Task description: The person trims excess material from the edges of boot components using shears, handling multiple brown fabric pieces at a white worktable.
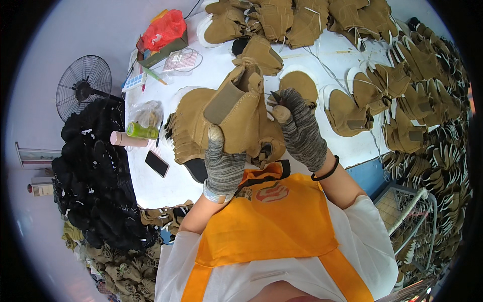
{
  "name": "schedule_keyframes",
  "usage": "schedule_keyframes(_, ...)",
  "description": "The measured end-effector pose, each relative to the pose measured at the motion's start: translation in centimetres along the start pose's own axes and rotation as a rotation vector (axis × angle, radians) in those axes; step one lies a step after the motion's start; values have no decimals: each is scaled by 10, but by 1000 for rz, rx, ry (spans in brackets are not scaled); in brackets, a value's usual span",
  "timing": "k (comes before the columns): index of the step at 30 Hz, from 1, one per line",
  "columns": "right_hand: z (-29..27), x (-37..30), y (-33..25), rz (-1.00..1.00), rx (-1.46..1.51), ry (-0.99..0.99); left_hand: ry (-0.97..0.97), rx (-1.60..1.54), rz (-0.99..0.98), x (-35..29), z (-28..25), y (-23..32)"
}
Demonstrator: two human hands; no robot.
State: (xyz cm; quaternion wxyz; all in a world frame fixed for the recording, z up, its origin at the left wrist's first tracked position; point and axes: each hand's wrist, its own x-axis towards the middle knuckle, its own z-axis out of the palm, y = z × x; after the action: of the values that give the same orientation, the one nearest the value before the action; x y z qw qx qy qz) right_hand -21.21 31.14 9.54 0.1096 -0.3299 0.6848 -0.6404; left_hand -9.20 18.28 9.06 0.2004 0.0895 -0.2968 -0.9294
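My left hand [224, 163], in a grey knitted glove with bare fingertips, grips a tan ankle boot upper [234, 113] with a brown elastic side panel. The boot upper is raised over the table, its opening toward the far side. Just right of it, my gloved right hand [302, 131] is closed on a small dark pointed tool [274, 98], whose handle is hidden in the palm. More tan boot uppers [188, 118] lie stacked beneath and left of the held one. Beyond my right hand rests a tan piece with a white edge [299, 84].
Tan boot uppers [352, 108] cover the white table's [143, 194] right and far sides. At left are a phone [157, 164], a pink bottle [129, 139], a green bottle [142, 131] and a box with a red bag [163, 30]. A fan [84, 88] and black pile [95, 171] stand beyond.
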Motion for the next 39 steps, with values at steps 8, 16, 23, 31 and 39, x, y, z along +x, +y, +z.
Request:
schedule_keyframes(8, 7, 6, -7, -231, -271, 90, 38, 215, -63, -4, 11, -1)
schedule_keyframes(16, 8, -2, 5, -66, -96, 110, 28, 41, -82, -2, -1, -2)
schedule_keyframes(23, 0, 0, 8, 92, 317, 161, 90, 259, 16, 3, -18, -5)
schedule_keyframes(31, -31, 23, -19, 309, 285, -92, -78, 1130, 317, 15, -89, -2)
schedule_keyframes(39, -23, 7, -16, 374, 445, -82, -45, 582, 212, 19, -94, 20)
